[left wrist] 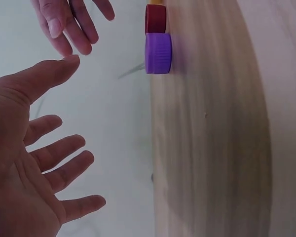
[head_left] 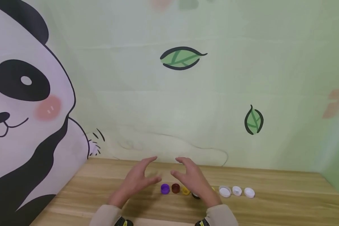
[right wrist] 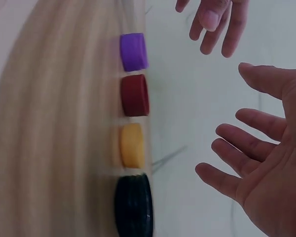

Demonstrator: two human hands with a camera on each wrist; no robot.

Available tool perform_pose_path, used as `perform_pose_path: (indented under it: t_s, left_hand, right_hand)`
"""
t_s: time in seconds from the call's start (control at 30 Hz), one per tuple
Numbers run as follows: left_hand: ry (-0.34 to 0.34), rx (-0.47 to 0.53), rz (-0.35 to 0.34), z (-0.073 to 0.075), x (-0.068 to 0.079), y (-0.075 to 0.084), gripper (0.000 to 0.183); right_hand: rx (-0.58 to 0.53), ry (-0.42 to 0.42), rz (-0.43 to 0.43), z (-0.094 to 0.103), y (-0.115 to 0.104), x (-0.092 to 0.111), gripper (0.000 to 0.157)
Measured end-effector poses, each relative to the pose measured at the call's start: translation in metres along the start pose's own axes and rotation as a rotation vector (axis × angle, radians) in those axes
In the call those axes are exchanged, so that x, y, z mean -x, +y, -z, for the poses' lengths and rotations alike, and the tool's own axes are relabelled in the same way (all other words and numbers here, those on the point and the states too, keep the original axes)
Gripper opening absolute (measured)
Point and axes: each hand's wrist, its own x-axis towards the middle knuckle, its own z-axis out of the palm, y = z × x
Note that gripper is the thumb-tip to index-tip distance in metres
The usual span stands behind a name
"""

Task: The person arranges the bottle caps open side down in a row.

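My left hand is raised over the wooden table with its fingers spread and holds nothing. Facing it, my right hand hovers with fingers loosely extended, also without anything in it. Below and between them is a row of bottle caps: a purple cap, a dark red cap and a yellow cap. A black cap follows, partly hidden behind the right wrist in the head view. In the left wrist view the purple cap shows a ribbed side.
To the right the row goes on with a large white cap and two smaller ones, a white cap and another white cap. The wooden table ends at a pale green backdrop printed with a panda and leaves.
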Motion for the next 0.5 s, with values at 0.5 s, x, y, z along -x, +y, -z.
perform_pose_path:
  t_s: [0.5]
  left_hand:
    - [-0.111,0.054,0.018,-0.0059,0.0025,-0.0046,0.075]
  right_hand:
    - [-0.044,-0.154,-0.002,-0.0095,0.0098,0.0005,0.057]
